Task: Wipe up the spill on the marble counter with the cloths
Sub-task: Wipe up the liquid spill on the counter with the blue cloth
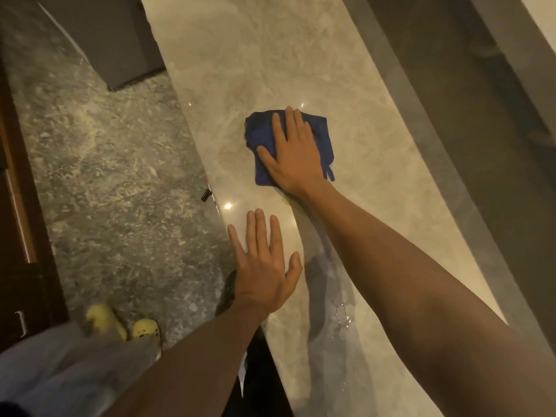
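A dark blue cloth (323,136) lies folded on the pale marble counter (240,64). My right hand (293,155) presses flat on top of it, fingers spread, palm covering the cloth's middle. My left hand (263,263) rests open and flat on the counter near its front edge, below and left of the cloth, holding nothing. A small puddle of clear liquid (343,320) glistens on the marble between my two forearms, well short of the cloth. A faint yellowish smear (285,201) shows by my right wrist.
The counter's left edge drops to a grey stone floor (114,176), where my feet in yellow slippers (120,325) stand. A dark cabinet (117,37) sits at the far left. A raised ledge (445,145) borders the counter on the right. A small black knob (206,195) sticks out below the edge.
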